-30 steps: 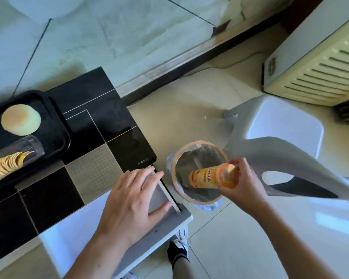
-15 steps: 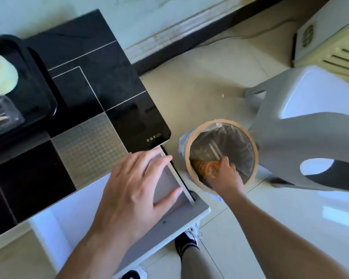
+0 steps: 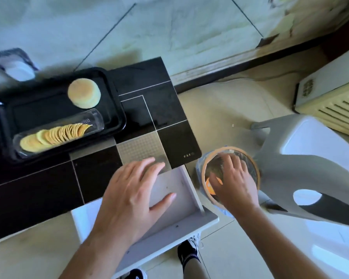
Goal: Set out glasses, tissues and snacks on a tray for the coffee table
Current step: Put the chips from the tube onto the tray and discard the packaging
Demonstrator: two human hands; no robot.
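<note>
Head view looks down on my left hand (image 3: 132, 195), flat with fingers spread on the open white drawer (image 3: 186, 200) at the edge of the black tiled surface (image 3: 48, 182). My right hand (image 3: 233, 183) hangs over the lined waste bin (image 3: 256, 170), fingers loose and apart, holding nothing. The black tray (image 3: 117, 97) sits well to the left, carrying a round cake (image 3: 84, 93) and a clear plastic sleeve of crisps (image 3: 56, 133). Those crisps look light and brittle, the sleeve thin and slippery, so I would lift the tray by its stiff rims and keep it level.
</note>
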